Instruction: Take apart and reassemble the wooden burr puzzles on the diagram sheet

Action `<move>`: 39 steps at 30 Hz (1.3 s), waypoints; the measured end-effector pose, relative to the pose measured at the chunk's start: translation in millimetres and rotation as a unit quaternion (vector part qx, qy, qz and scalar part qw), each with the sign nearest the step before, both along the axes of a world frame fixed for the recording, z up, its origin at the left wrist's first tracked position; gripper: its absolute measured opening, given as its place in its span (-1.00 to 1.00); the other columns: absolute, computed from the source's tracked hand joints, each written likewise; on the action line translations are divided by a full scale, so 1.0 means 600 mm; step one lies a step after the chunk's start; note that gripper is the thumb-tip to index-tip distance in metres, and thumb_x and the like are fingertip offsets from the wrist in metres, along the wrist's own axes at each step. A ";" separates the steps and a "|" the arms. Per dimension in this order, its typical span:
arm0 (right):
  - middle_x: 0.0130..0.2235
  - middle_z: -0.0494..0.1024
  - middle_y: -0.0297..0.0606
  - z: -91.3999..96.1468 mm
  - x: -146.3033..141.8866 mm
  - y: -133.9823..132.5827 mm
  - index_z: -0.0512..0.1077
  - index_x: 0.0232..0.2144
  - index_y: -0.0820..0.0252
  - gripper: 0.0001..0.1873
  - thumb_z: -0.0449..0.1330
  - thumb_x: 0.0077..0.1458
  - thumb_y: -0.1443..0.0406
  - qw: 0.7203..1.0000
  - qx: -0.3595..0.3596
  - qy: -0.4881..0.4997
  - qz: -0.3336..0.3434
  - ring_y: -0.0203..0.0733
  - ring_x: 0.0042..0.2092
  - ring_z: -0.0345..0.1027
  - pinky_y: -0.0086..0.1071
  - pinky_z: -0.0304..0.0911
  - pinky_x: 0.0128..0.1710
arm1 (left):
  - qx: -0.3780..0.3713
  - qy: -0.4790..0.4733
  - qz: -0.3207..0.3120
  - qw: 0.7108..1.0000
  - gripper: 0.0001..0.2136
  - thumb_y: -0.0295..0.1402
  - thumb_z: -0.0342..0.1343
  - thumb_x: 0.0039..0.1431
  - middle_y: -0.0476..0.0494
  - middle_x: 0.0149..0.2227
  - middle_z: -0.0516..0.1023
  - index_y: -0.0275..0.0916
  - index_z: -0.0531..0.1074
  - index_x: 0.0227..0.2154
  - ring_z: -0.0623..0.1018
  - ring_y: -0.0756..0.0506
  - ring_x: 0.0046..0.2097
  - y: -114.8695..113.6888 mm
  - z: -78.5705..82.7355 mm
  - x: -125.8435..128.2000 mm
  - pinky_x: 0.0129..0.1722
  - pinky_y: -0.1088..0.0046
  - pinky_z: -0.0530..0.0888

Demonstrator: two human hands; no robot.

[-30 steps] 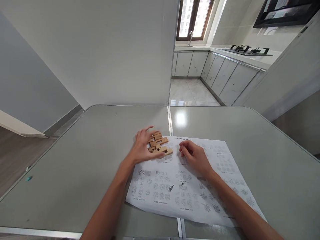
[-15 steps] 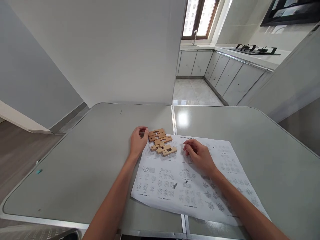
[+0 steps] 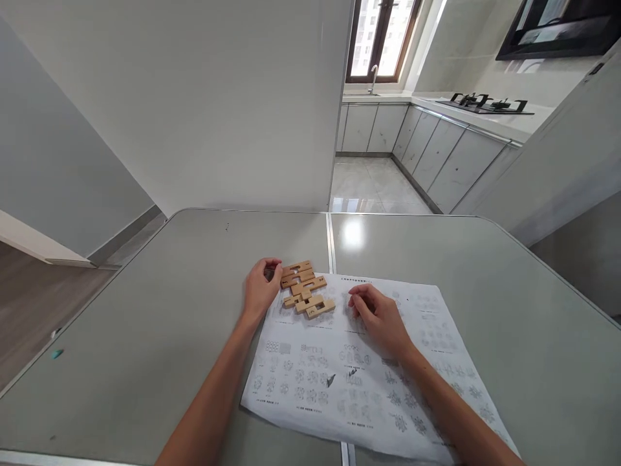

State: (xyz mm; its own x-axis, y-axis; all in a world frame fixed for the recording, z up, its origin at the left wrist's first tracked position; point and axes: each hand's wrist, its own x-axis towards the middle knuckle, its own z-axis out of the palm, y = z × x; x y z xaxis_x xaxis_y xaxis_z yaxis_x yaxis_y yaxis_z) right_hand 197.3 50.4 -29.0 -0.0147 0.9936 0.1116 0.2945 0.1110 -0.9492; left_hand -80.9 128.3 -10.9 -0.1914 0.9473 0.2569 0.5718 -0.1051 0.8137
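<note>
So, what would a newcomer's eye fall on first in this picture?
Probably the wooden pieces, clustered at the far left corner of the printed sheet, between the left hand and the right hand. The bright window, beyond the table, might be second.

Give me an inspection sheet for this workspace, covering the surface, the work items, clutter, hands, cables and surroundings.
Surface: grey table with a metal seam.
Work items: notched wooden pieces in a staggered group at the far left corner of a printed sheet.
Clutter: small teal bit near the table's left edge; dark marks on the sheet, nature unclear.
Hands: left hand beside the pieces, fingers curled, contact unclear; right hand over the sheet, fingers curled, grip unclear.
Cables: nothing seen.
Surroundings: pale wall ahead; kitchen cabinets, stove and window beyond.
</note>
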 end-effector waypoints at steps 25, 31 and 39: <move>-0.33 0.62 -0.21 0.000 -0.003 -0.010 0.52 -0.16 0.13 -0.62 0.14 0.34 -0.03 0.998 -0.062 -0.003 -0.002 -0.12 -0.36 0.44 -0.32 0.36 -0.33 | -0.004 0.047 0.000 0.999 -0.85 -0.25 0.11 0.30 -0.13 -0.16 0.67 -0.14 0.54 -0.21 0.63 -0.17 -0.11 -0.023 -0.003 -0.002 -0.15 0.31 0.55; -0.31 0.62 -0.23 0.000 -0.004 -0.008 0.50 -0.15 0.12 -0.61 0.12 0.35 -0.04 0.999 -0.054 0.001 0.004 -0.13 -0.37 0.43 -0.32 0.34 -0.33 | 0.005 0.058 -0.012 0.998 -0.87 -0.27 0.11 0.28 -0.13 -0.14 0.67 -0.13 0.53 -0.25 0.63 -0.17 -0.09 -0.024 -0.003 -0.003 -0.02 0.26 0.54; -0.33 0.62 -0.21 -0.001 -0.007 -0.008 0.52 -0.18 0.16 -0.56 0.11 0.35 -0.07 0.999 -0.043 -0.010 0.011 -0.13 -0.40 0.39 -0.31 0.32 -0.36 | 0.002 0.069 -0.007 0.998 -0.83 -0.24 0.06 0.31 -0.14 -0.15 0.66 -0.14 0.52 -0.23 0.62 -0.17 -0.10 -0.021 -0.008 -0.005 -0.03 0.26 0.53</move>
State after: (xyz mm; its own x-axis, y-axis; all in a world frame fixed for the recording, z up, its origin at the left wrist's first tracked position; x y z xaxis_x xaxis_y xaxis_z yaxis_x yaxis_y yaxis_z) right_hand 193.2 45.9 -29.5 -0.0386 0.9990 0.0247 0.3121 0.0355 -0.9494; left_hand -84.1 115.7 -15.5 -0.1402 0.9488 0.2831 0.6768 -0.1168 0.7268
